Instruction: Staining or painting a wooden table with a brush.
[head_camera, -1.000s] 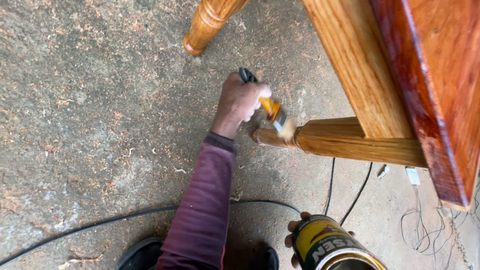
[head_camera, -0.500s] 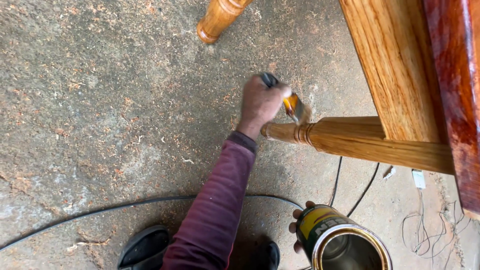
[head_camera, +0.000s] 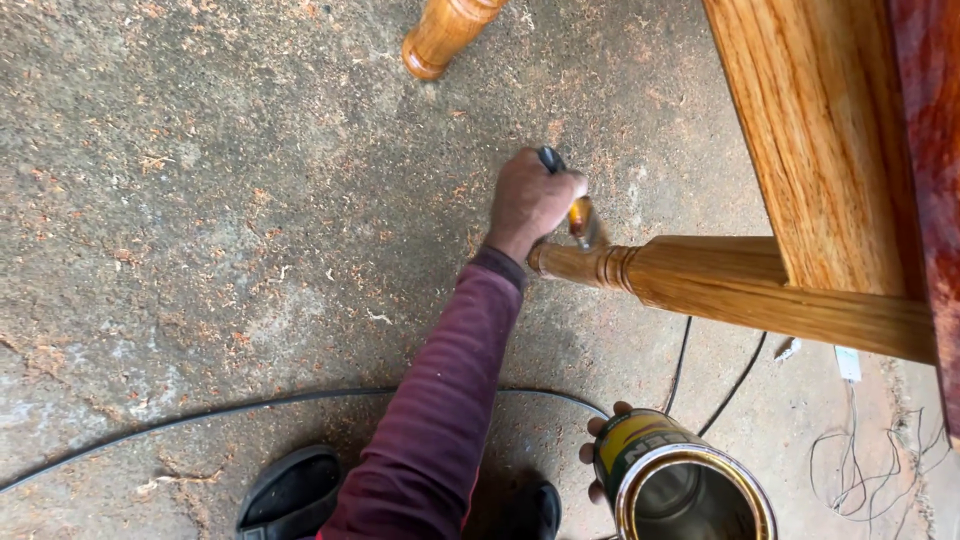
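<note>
My left hand (head_camera: 528, 203), in a maroon sleeve, is shut on a paintbrush (head_camera: 580, 218) with a dark handle and an orange ferrule. Its bristles touch the turned foot of a wooden table leg (head_camera: 700, 285), just above the concrete floor. At the bottom right, my right hand (head_camera: 597, 452) grips an open metal can (head_camera: 680, 482) with a yellow and dark label. Only its fingertips show, at the can's left side. The inside of the can looks dark and shiny.
A second turned leg (head_camera: 445, 35) stands at the top. A wide oak panel (head_camera: 815, 150) and a red-stained board (head_camera: 930, 180) fill the right. Black cables (head_camera: 250, 408) cross the sawdust-strewn floor, thin wires (head_camera: 860, 460) lie at the right, and my shoes (head_camera: 290, 490) are at the bottom.
My left hand has worked the brush along the end of the leg toward its foot. The can has come further into view at the bottom right.
</note>
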